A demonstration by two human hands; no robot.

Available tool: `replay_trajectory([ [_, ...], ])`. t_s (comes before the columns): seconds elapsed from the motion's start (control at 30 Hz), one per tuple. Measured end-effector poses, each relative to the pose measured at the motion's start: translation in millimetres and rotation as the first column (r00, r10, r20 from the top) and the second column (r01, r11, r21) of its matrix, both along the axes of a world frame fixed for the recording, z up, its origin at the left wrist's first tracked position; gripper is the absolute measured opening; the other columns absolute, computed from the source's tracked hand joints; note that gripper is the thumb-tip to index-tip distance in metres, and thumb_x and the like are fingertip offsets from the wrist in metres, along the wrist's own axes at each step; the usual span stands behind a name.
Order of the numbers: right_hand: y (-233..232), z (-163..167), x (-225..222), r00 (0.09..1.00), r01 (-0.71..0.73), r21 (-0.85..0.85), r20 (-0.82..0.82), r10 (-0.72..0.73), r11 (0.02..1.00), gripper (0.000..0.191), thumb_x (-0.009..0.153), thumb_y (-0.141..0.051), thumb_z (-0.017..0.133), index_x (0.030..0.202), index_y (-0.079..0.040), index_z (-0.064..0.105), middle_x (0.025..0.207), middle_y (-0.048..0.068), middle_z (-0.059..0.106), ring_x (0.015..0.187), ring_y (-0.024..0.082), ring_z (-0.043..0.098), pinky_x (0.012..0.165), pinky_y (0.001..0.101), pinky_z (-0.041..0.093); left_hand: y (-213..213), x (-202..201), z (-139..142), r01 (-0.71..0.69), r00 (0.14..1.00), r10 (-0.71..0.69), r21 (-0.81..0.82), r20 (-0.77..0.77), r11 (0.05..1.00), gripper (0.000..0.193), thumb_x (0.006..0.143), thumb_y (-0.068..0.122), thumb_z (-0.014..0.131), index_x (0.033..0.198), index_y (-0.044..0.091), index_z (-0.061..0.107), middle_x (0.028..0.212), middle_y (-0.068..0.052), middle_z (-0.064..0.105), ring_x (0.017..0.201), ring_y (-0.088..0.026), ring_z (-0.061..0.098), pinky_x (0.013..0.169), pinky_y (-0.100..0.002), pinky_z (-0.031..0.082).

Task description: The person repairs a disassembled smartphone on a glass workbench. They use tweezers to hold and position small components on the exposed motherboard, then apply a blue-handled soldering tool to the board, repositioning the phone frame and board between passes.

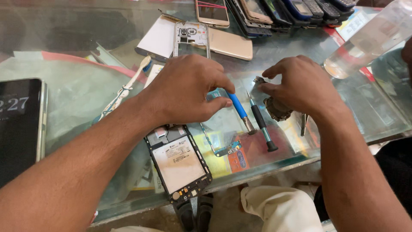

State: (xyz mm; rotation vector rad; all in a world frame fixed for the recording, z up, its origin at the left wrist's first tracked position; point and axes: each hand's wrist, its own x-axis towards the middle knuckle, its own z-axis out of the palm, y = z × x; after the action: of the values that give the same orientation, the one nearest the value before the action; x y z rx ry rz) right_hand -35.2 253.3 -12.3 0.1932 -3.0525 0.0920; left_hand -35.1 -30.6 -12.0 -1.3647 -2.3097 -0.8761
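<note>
So from up here I'm looking down at a glass-topped table [77, 99] that's basically a phone repair bench. My left hand [189, 88] is curled closed around a blue-handled screwdriver [238, 109], thumb and fingers pinching the handle, with the metal end angled down toward the glass. My right hand [300, 83] is just beside it, fingertips pinched on a small dark metal part [260, 80], and there's a round brownish thing [277, 109] tucked under the palm that I honestly can't make out. Between the two hands a second screwdriver [262, 124] with a black grip lies on the glass, tip pointing away from me. Right below my left hand sits an opened phone [179, 163] with its back off, battery showing inside the frame, and next to it a loose thin flex strip with a small board [223, 146] at its end. Container-wise: the only real one is a clear plastic bottle [369, 41] lying tilted at the top right, looks like clear liquid or nothing in it, can't tell. Further up there's a bare phone frame [191, 38] resting on a gold phone [229, 44], and a row of old phones [283, 13] stacked on edge along the back. A white toothbrush [126, 88] lies left of my wrist, and a dark phone [19, 124] with its screen lit sits at the far left edge.
</note>
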Motion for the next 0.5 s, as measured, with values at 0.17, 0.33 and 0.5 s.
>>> replay_trajectory([
  [0.17,-13,5,-4,0.991,-0.069,-0.008,-0.113,0.068,0.998,0.025,0.089,-0.032,0.075,0.1,-0.01,0.082,0.096,0.016,0.077,0.092,0.038,0.069,0.086,0.0492,0.053,2,2,1,0.009,0.995,-0.002,-0.066,0.104,0.998,0.022,0.077,0.03,0.082,0.094,0.016,0.082,0.073,-0.006,0.07,0.071,-0.028,0.07,0.063,-0.045,0.052],
  [0.33,-29,18,39,0.936,-0.214,-0.378,-0.342,0.08,0.901,0.019,0.102,-0.017,0.07,0.111,-0.002,0.077,0.095,0.017,0.074,0.073,0.025,0.067,0.067,0.038,0.052,3,4,4,0.086,0.976,-0.075,-0.044,0.203,0.995,0.027,0.072,0.024,0.086,0.095,0.012,0.082,0.068,-0.007,0.068,0.062,-0.024,0.067,0.058,-0.04,0.051],
  [0.5,-47,0,114,0.984,0.118,-0.991,0.124,0.125,0.058,0.027,0.099,-0.002,0.065,0.121,0.013,0.071,0.091,0.023,0.076,0.067,0.022,0.07,0.058,0.0333,0.058,5,3,2,0.128,0.887,-0.173,0.133,0.428,0.983,0.029,0.074,0.01,0.085,0.102,0.006,0.08,0.07,-0.004,0.073,0.06,-0.008,0.066,0.058,-0.025,0.053],
])
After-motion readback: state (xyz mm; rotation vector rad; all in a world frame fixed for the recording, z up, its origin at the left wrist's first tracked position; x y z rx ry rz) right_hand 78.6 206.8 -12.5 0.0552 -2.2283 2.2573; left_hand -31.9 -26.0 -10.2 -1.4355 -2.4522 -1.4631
